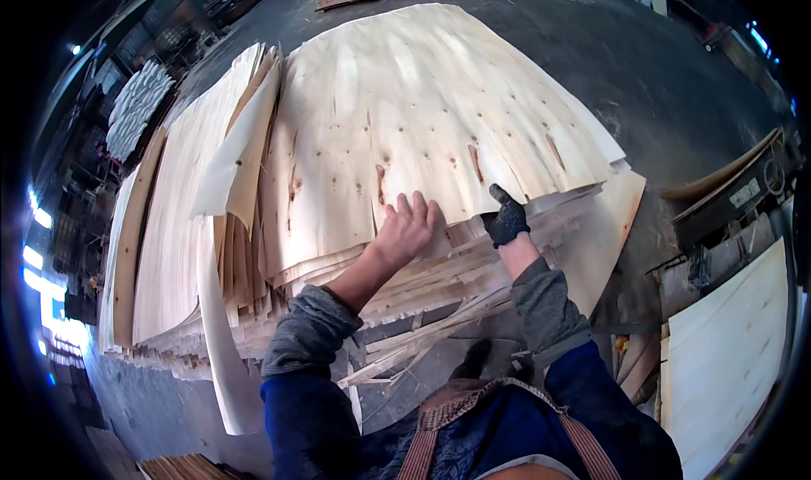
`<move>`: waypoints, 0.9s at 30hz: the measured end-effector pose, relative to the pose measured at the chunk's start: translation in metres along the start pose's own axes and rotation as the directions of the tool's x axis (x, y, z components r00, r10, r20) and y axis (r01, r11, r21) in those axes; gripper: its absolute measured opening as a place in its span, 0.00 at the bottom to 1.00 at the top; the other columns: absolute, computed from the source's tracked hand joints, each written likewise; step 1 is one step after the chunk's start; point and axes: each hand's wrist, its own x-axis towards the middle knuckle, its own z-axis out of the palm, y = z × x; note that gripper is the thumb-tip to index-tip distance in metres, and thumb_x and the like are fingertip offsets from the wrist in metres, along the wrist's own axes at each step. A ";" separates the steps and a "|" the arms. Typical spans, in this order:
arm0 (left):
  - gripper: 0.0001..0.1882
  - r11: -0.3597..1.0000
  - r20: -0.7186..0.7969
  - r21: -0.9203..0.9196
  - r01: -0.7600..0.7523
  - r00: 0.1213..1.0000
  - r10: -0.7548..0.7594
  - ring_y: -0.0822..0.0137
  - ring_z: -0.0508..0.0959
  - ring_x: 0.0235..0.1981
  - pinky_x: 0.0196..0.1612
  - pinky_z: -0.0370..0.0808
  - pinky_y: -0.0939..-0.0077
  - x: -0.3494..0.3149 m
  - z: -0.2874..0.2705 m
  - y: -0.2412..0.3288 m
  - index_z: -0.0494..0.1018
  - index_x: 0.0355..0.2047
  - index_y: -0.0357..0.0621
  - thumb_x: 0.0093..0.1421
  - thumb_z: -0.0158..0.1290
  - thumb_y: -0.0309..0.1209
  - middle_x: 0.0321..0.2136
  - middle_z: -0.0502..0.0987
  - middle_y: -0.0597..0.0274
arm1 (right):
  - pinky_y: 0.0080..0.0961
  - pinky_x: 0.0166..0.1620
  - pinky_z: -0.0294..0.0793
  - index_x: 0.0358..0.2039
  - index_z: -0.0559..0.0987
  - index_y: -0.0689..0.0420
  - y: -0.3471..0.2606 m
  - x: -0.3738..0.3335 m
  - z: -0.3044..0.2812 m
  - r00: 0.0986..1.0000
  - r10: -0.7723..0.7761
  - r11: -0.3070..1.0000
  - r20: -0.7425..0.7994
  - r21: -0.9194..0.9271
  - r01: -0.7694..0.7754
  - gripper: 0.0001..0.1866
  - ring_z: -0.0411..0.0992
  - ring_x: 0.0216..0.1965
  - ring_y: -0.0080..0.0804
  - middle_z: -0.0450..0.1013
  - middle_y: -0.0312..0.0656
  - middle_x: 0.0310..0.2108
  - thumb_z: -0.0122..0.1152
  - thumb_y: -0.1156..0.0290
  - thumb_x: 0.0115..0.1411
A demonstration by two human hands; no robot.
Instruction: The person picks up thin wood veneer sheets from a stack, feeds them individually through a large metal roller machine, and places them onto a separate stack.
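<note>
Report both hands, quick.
Left hand: bare, open, resting on the wood sheet.
Right hand: gloved, at the sheet's front edge; grip cannot be told.

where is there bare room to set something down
The dark grey floor right of the stack of pale, knotty wood sheets, toward the curved brown board, looks mostly bare. Crowded: the near edge, with long pale wood strips below it, and the left side, beside curled cream sheets.
</note>
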 end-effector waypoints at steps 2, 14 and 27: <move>0.24 0.999 0.056 -0.039 0.034 0.998 -0.032 0.48 0.71 0.38 0.31 0.74 0.58 0.001 0.006 0.002 0.60 0.48 0.32 0.50 0.46 0.28 0.44 0.65 0.38 | 0.39 0.45 0.74 0.44 0.71 0.56 -0.001 0.001 -0.001 0.998 -0.049 0.995 -0.031 -0.086 0.046 0.21 0.71 0.41 0.41 0.71 0.43 0.41 0.58 0.82 0.47; 0.23 0.996 -0.122 -0.030 0.085 0.989 -0.088 0.45 0.73 0.37 0.32 0.76 0.55 -0.035 -0.062 0.071 0.61 0.47 0.31 0.51 0.46 0.29 0.43 0.66 0.34 | 0.38 0.50 0.69 0.50 0.68 0.58 -0.058 -0.092 -0.034 0.969 -0.088 0.974 0.233 -0.184 0.133 0.26 0.68 0.47 0.40 0.69 0.44 0.46 0.58 0.81 0.48; 0.37 -0.504 0.736 -0.573 0.646 0.133 -0.664 0.53 0.68 0.51 0.51 0.67 0.67 -0.330 -0.047 0.082 0.57 0.54 0.30 0.53 0.53 0.46 0.52 0.66 0.49 | 0.38 0.60 0.55 0.56 0.62 0.58 -0.191 -0.374 -0.188 0.993 0.008 0.884 0.121 -0.464 0.049 0.27 0.57 0.57 0.39 0.59 0.45 0.56 0.51 0.78 0.53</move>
